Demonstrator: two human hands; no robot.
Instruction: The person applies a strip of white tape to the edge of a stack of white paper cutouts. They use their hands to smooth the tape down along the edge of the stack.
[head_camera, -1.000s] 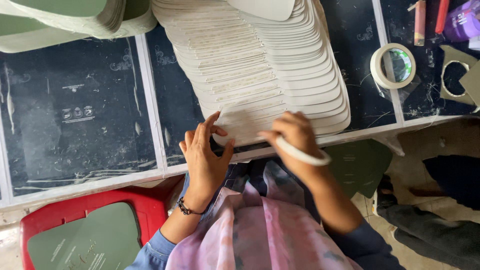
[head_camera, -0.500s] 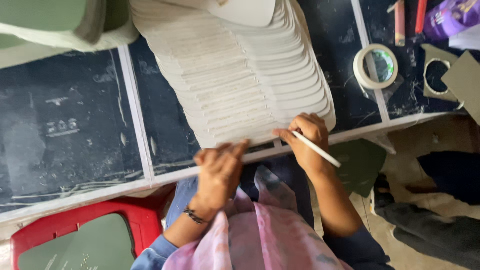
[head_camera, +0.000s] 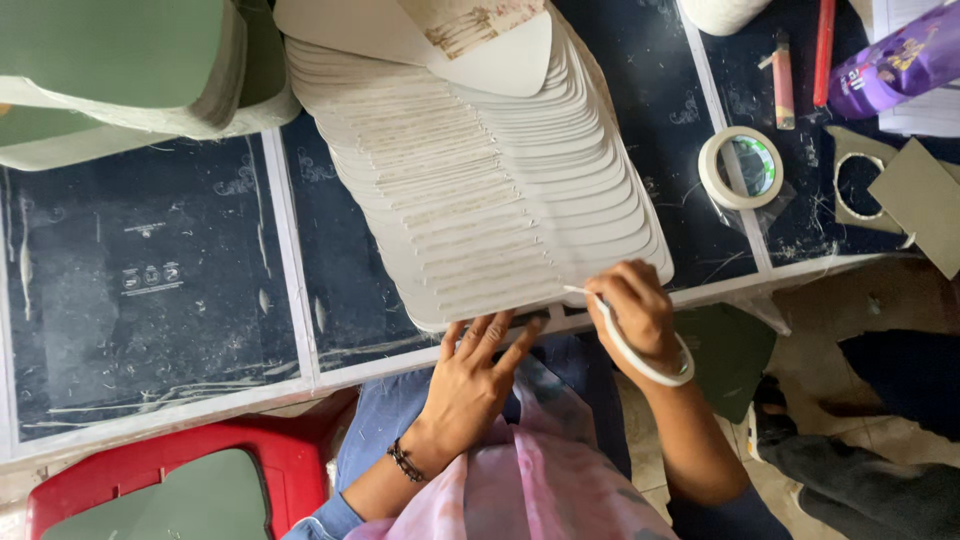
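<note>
A long fanned stack of white cut sheets (head_camera: 480, 190) lies overlapped on the dark table (head_camera: 150, 260), reaching the near edge. My left hand (head_camera: 478, 372) rests open, fingers spread, against the near end of the stack at the table's edge. My right hand (head_camera: 632, 308) pinches a thin white curved strip (head_camera: 640, 352) that loops from the stack's near right corner around under my wrist. My lap, in pink patterned cloth, shows below.
Green sheets (head_camera: 120, 70) are piled at the far left. A roll of tape (head_camera: 740, 168), a red pen (head_camera: 822, 50), a purple packet (head_camera: 900, 60) and grey card pieces (head_camera: 920, 200) sit at the right. A red stool (head_camera: 150, 470) stands at lower left.
My left hand has slid right along the table edge to the stack's near end. My right hand has drawn the white strip down, and it now curls under my wrist.
</note>
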